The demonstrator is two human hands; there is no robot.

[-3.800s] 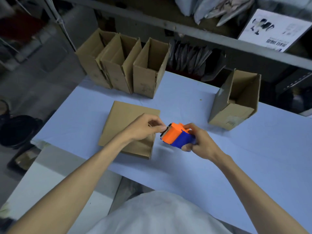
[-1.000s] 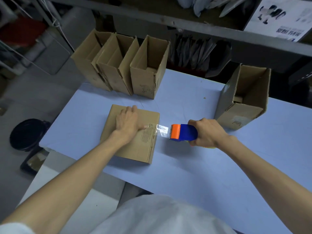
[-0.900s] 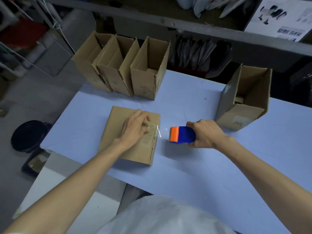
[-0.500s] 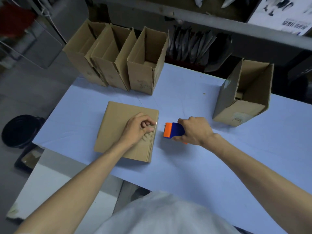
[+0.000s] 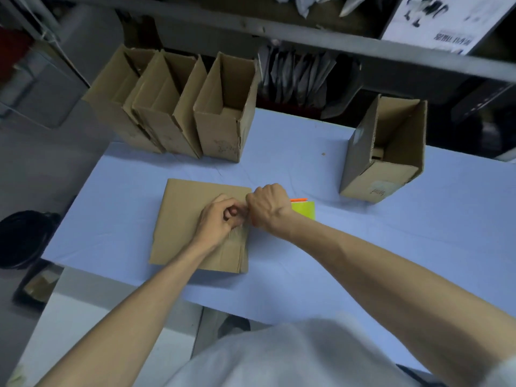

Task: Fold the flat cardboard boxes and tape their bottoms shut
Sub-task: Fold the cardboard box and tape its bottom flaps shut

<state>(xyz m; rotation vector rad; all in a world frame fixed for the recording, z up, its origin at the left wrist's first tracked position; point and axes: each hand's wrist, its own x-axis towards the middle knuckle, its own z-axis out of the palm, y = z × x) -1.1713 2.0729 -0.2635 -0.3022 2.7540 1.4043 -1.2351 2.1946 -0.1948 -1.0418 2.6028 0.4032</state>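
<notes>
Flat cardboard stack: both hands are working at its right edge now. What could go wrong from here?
1. The left hand curls its fingers right against the right hand, which seems to grip the tape dispenser; its hidden cutter could nick them.
2. The flat cardboard stack lies loose on the table; a sideways pull may slide its sheets apart.

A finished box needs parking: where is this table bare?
Bare: the back middle, between the three open boxes and the lone box; the right side in front of that box; a strip left of the flat cardboard. Crowded: around the left hand, right hand and tape dispenser.
</notes>
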